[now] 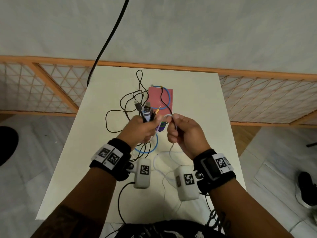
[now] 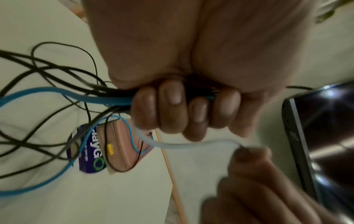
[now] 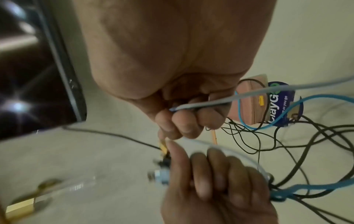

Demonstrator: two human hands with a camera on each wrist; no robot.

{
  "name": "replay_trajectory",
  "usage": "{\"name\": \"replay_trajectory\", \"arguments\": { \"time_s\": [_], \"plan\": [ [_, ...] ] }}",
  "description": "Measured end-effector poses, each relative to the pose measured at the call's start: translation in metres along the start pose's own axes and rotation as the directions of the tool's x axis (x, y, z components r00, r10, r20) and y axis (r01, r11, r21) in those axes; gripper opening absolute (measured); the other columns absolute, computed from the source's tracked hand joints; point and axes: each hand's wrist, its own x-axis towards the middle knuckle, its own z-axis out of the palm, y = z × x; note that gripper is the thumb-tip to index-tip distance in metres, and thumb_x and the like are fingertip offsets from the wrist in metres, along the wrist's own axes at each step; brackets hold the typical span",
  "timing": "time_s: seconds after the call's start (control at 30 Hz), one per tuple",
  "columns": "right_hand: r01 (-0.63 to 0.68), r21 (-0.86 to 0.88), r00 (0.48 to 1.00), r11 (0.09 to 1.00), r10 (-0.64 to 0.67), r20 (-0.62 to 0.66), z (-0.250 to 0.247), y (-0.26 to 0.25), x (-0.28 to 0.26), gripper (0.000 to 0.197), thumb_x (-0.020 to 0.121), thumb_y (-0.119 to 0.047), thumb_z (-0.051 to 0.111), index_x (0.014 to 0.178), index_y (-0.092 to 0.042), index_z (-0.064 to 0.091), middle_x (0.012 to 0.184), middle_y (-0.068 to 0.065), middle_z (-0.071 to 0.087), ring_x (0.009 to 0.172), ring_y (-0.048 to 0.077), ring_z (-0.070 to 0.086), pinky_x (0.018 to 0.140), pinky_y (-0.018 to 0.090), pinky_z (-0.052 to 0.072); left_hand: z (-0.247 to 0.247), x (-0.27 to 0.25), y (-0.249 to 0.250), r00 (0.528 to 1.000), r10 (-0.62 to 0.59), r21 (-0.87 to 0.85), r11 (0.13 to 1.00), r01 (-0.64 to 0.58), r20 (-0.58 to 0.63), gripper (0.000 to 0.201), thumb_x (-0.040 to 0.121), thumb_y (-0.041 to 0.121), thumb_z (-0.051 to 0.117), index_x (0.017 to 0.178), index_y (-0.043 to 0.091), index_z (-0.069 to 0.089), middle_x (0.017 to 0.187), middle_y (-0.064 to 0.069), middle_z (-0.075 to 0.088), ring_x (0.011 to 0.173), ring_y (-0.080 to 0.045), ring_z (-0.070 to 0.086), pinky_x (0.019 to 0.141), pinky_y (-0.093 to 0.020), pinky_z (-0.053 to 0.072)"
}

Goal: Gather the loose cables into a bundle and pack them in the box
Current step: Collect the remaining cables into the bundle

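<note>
My left hand (image 1: pixel 145 125) grips a bundle of cable ends (image 1: pixel 147 111), with black, blue and metal plugs sticking up out of the fist. In the left wrist view its fingers (image 2: pixel 172 109) curl round black leads and a flat blue cable (image 2: pixel 57 92). A white cable (image 1: pixel 169 115) arcs from that fist to my right hand (image 1: pixel 173 125), which pinches it between thumb and fingers (image 3: pixel 184 122). The pink box (image 1: pixel 160 98) lies closed just beyond both hands, and a blue cable (image 1: pixel 169 98) and a black lead lie across its lid. Loose black cables (image 1: pixel 123 107) trail left over the table.
The small white table (image 1: pixel 197 100) stands against an orange lattice screen (image 1: pixel 51 86). A purple packet (image 1: pixel 161 128) lies under my hands. White cable loops (image 1: pixel 160 164) rest near the front edge. A thick black cord (image 1: pixel 109 36) hangs at the back left. A shoe (image 1: pixel 307 189) is on the floor at the right.
</note>
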Motion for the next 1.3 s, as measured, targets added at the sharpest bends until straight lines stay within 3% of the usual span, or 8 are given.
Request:
{"name": "replay_trajectory", "arguments": {
  "time_s": [0.17, 0.3, 0.5, 0.67, 0.83, 0.97, 1.1, 1.3],
  "plan": [
    [-0.035, -0.326, 0.997, 0.945, 0.009, -0.081, 0.012, 0.009, 0.004, 0.035, 0.107, -0.027, 0.042, 0.081, -0.009, 0.058, 0.055, 0.003, 0.046, 0.044, 0.019, 0.04, 0.048, 0.028, 0.037, 0.021, 0.005, 0.001, 0.975, -0.103, -0.03, 0.995, 0.099, -0.197, 0.045, 0.1, 0.043, 0.061, 0.065, 0.015, 0.057, 0.047, 0.006, 0.036, 0.041, -0.012, 0.023, 0.049, -0.028, 0.016],
    [-0.081, -0.366, 0.997, 0.927, 0.073, -0.036, 0.017, 0.017, -0.001, 0.036, 0.108, -0.024, 0.042, 0.08, -0.008, 0.058, 0.054, 0.004, 0.046, 0.042, 0.02, 0.04, 0.045, 0.028, 0.036, 0.008, 0.02, 0.006, 0.953, -0.1, -0.307, 0.952, 0.008, -0.284, 0.029, 0.104, 0.036, 0.055, 0.081, 0.019, 0.054, 0.048, 0.008, 0.036, 0.038, -0.008, 0.027, 0.044, -0.025, 0.021],
    [-0.056, -0.364, 0.996, 0.93, 0.025, -0.09, 0.016, 0.015, 0.001, 0.033, 0.107, -0.019, 0.041, 0.083, -0.006, 0.058, 0.057, 0.006, 0.048, 0.045, 0.021, 0.042, 0.048, 0.03, 0.038, 0.01, 0.011, 0.0, 0.991, -0.132, -0.074, 0.988, 0.132, 0.007, 0.033, 0.098, 0.027, 0.065, 0.07, 0.012, 0.06, 0.057, -0.012, 0.052, 0.04, -0.012, 0.033, 0.039, -0.022, 0.023],
    [-0.071, -0.363, 0.997, 0.929, 0.059, -0.044, 0.017, 0.018, 0.0, 0.034, 0.107, -0.022, 0.043, 0.082, -0.006, 0.06, 0.055, 0.007, 0.049, 0.044, 0.022, 0.041, 0.049, 0.031, 0.037, 0.007, 0.028, 0.009, 0.886, -0.139, -0.288, 0.958, 0.006, -0.443, 0.024, 0.1, 0.018, 0.063, 0.078, 0.009, 0.061, 0.041, 0.007, 0.038, 0.034, -0.008, 0.029, 0.038, -0.019, 0.021],
    [-0.065, -0.311, 0.993, 0.948, 0.032, -0.11, 0.017, 0.019, 0.002, 0.033, 0.106, -0.018, 0.043, 0.08, -0.008, 0.061, 0.055, 0.007, 0.05, 0.044, 0.022, 0.042, 0.048, 0.03, 0.038, 0.01, 0.018, -0.003, 0.975, -0.12, -0.092, 0.99, 0.104, -0.187, 0.027, 0.095, 0.023, 0.071, 0.076, 0.007, 0.06, 0.061, -0.012, 0.046, 0.042, -0.015, 0.029, 0.038, -0.021, 0.022],
    [-0.085, -0.313, 0.995, 0.946, 0.066, -0.069, 0.019, 0.018, 0.003, 0.032, 0.105, -0.016, 0.044, 0.081, -0.006, 0.061, 0.055, 0.007, 0.05, 0.043, 0.022, 0.041, 0.049, 0.032, 0.037, 0.004, 0.03, 0.008, 0.899, -0.119, -0.215, 0.976, 0.029, -0.421, 0.019, 0.097, 0.017, 0.067, 0.084, 0.005, 0.069, 0.041, 0.008, 0.036, 0.032, -0.008, 0.029, 0.035, -0.017, 0.025],
    [-0.08, -0.293, 0.992, 0.953, 0.047, -0.118, 0.016, 0.017, 0.007, 0.03, 0.104, -0.014, 0.044, 0.081, -0.004, 0.061, 0.053, 0.006, 0.051, 0.042, 0.023, 0.042, 0.049, 0.032, 0.038, 0.008, 0.022, 0.004, 0.967, -0.108, -0.111, 0.99, 0.085, -0.229, 0.035, 0.097, 0.018, 0.069, 0.065, 0.014, 0.055, 0.044, 0.006, 0.04, 0.035, -0.009, 0.027, 0.039, -0.02, 0.02],
    [-0.089, -0.295, 0.994, 0.951, 0.064, -0.094, 0.018, 0.018, 0.007, 0.03, 0.104, -0.014, 0.044, 0.081, -0.006, 0.061, 0.054, 0.006, 0.05, 0.043, 0.022, 0.041, 0.048, 0.031, 0.038, -0.003, 0.034, 0.007, 0.93, -0.133, -0.211, 0.976, 0.062, -0.342, 0.029, 0.096, 0.023, 0.07, 0.075, 0.007, 0.058, 0.041, 0.008, 0.037, 0.033, -0.01, 0.027, 0.039, -0.02, 0.021]
  ]
}}
